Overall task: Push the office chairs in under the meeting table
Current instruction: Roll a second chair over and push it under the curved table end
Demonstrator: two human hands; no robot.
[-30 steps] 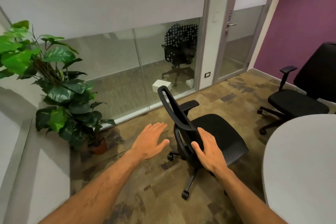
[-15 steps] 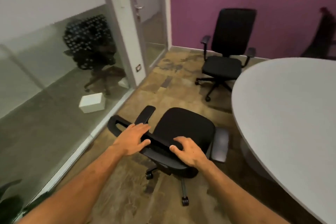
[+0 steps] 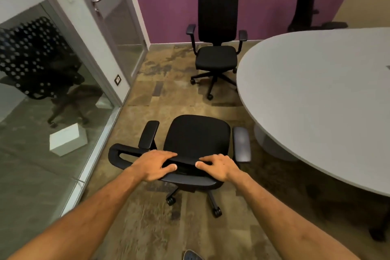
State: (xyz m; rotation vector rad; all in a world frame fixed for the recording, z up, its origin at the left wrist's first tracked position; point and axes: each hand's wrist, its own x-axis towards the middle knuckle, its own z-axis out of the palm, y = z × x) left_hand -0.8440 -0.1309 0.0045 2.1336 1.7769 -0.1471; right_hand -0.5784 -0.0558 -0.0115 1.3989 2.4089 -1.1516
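Note:
A black office chair stands right in front of me, seen from above, its seat facing away and its right armrest close to the grey oval meeting table. My left hand grips the top edge of its backrest, fingers over the rim and thumb below. My right hand holds the same rim a little to the right, fingers curled over it. A second black chair stands near the purple wall, pulled out from the table's far end. A third chair shows behind the table at the back right.
A glass partition and a glass door run along the left; behind the glass are another chair and a white box. The table's pedestal base stands right of the near chair. Brown patterned carpet lies between the two chairs.
The view has swung right, from the plant and the glass wall towards the table. Both hands went from touching the backrest to gripping its top rim, and the chair has turned with its back to me.

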